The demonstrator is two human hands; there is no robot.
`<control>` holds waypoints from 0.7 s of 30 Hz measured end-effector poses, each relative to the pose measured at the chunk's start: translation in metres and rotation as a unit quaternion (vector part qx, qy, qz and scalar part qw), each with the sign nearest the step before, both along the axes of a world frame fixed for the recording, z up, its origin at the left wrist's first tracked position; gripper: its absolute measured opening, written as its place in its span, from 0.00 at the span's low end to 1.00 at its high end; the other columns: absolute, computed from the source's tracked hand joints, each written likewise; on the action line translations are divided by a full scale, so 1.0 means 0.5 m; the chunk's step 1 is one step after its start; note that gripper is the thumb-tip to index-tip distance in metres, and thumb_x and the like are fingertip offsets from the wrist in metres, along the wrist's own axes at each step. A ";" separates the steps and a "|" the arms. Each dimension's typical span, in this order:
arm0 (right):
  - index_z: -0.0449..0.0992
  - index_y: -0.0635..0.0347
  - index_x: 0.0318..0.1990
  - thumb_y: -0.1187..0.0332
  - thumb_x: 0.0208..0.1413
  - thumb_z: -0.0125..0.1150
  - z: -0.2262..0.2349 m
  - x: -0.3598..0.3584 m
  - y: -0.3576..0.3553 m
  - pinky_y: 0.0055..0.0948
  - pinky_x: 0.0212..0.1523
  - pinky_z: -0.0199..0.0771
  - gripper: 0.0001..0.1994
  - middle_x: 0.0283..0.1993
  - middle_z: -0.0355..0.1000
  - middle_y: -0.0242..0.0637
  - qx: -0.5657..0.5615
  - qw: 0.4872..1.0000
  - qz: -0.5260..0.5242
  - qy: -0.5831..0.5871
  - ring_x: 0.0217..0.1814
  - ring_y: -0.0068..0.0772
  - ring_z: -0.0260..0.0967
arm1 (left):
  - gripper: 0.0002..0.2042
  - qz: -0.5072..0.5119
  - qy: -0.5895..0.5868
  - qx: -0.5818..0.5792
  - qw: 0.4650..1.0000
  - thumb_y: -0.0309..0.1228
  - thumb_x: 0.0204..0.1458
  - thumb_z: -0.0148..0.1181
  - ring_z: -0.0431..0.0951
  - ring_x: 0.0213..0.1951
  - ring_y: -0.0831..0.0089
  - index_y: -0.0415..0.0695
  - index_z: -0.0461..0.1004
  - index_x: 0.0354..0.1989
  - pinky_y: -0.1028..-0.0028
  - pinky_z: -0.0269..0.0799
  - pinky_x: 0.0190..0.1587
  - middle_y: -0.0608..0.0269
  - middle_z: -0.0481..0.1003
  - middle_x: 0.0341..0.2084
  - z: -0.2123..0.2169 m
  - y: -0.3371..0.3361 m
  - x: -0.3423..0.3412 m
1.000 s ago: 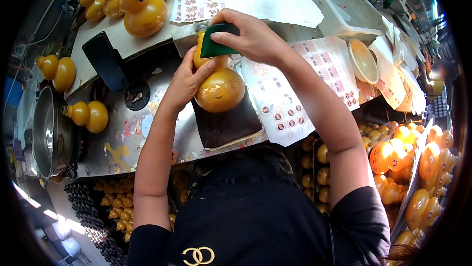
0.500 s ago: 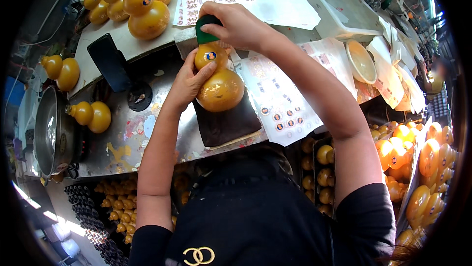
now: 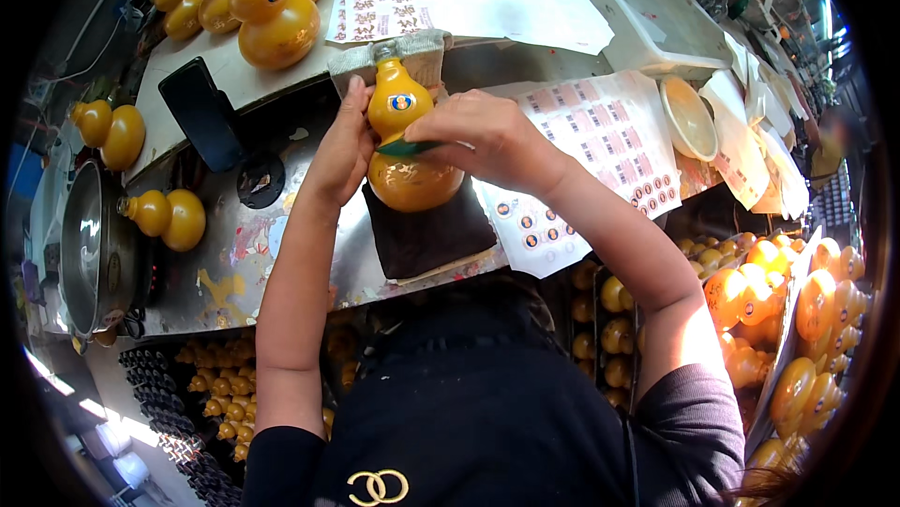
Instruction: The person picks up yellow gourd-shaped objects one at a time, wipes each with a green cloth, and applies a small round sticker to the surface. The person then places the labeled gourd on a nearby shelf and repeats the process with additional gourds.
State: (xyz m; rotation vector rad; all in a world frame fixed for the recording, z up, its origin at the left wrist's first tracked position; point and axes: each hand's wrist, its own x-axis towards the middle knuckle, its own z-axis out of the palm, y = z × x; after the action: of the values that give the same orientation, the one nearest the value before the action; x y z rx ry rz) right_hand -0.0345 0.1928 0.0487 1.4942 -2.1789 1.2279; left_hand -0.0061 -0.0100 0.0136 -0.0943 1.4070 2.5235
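A yellow gourd-shaped bottle [image 3: 417, 184] leans on a dark pad [image 3: 431, 243], its narrow glassy neck against a folded grey cloth [image 3: 427, 50]. A round blue-and-orange sticker [image 3: 402, 102] shows on its upper bulb. From the left side, my left hand [image 3: 341, 153] steadies the bottle, thumb along the upper bulb and the other fingers partly hidden. Pinched in my right hand [image 3: 504, 140] is a thin, flexible green scraper [image 3: 405, 146], its edge lying against the bottle's waist.
Several similar gourd bottles [image 3: 277, 34] stand at the back left; two more lie left, near a pan [image 3: 84, 249]. A phone [image 3: 202, 113] stands on a holder. Printed sticker sheets [image 3: 600, 132] lie right and behind. A plastic tub [image 3: 647, 15] and bowl [image 3: 689, 118] flank them.
My right hand has brought the green scraper down from the bottle's neck to its waist, baring the neck. My left hand has shifted slightly left along the bottle's side.
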 end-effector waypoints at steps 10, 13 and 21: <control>0.67 0.60 0.47 0.63 0.55 0.60 -0.024 -0.030 -0.049 0.37 0.38 0.74 0.16 0.35 0.74 0.52 -0.092 0.970 -0.185 -0.124 0.38 0.53 0.75 | 0.23 0.061 0.069 -0.158 0.983 0.48 0.64 0.44 0.72 0.46 0.77 0.40 0.64 0.53 0.77 0.69 0.49 0.61 0.71 0.43 -0.025 0.024 0.000; 0.70 0.59 0.48 0.65 0.55 0.62 -0.026 -0.029 -0.044 0.29 0.41 0.74 0.15 0.39 0.75 0.43 -0.072 0.963 -0.199 -0.165 0.39 0.37 0.76 | 0.22 0.052 0.072 -0.146 0.985 0.46 0.64 0.45 0.72 0.45 0.78 0.39 0.63 0.54 0.78 0.69 0.49 0.62 0.71 0.43 -0.020 0.023 0.003; 0.68 0.59 0.47 0.64 0.55 0.60 -0.048 -0.030 -0.039 0.35 0.38 0.74 0.15 0.36 0.74 0.48 -0.106 0.958 -0.222 -0.147 0.38 0.49 0.75 | 0.22 0.044 0.085 -0.143 0.985 0.45 0.65 0.42 0.72 0.46 0.77 0.39 0.62 0.56 0.77 0.69 0.49 0.60 0.71 0.44 -0.022 0.021 0.005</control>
State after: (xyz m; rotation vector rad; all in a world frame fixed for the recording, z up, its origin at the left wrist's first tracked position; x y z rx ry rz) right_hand -0.0495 0.1734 0.0248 0.7166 -2.2957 1.5244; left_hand -0.0038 0.0007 0.0026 0.0091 1.8662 2.4277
